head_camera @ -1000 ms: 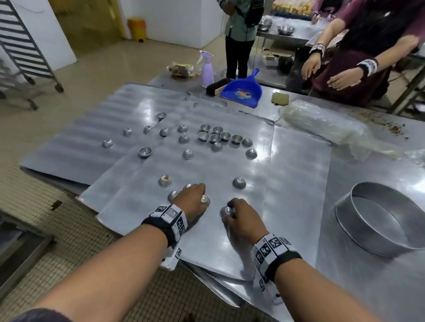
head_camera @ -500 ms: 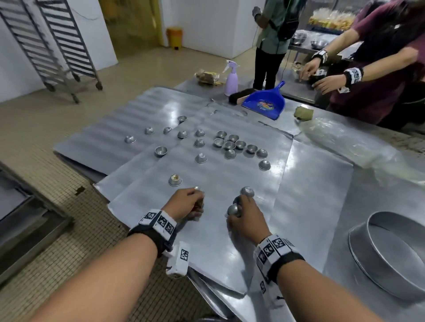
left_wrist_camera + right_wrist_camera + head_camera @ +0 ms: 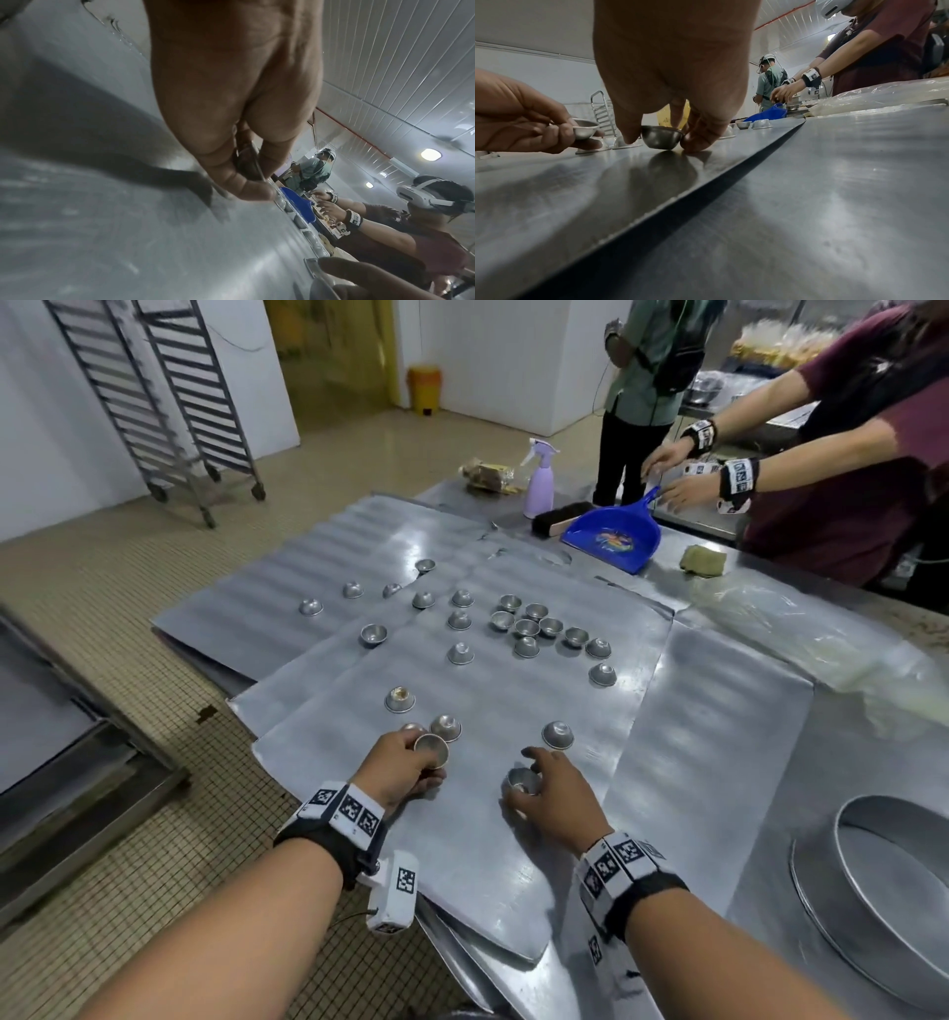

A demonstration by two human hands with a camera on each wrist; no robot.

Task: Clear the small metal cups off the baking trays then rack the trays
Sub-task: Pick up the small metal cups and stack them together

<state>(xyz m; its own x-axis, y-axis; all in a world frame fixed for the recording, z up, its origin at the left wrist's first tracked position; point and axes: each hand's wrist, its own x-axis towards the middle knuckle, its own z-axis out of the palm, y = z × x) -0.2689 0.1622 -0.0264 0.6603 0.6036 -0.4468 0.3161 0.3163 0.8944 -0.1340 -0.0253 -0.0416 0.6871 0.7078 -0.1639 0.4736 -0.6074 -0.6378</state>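
Left hand pinches a cup; right hand pinches a cup on the top tray; next cup lies just beyond right hand; right is nearer.

The right hand pinches an upright metal cup resting on the baking tray; beside it the left hand holds another cup just above the tray

My steel table holds flat baking trays that lap over each other, a big round ring pan, a blue dustpan, a purple spray bottle and a plastic bag.
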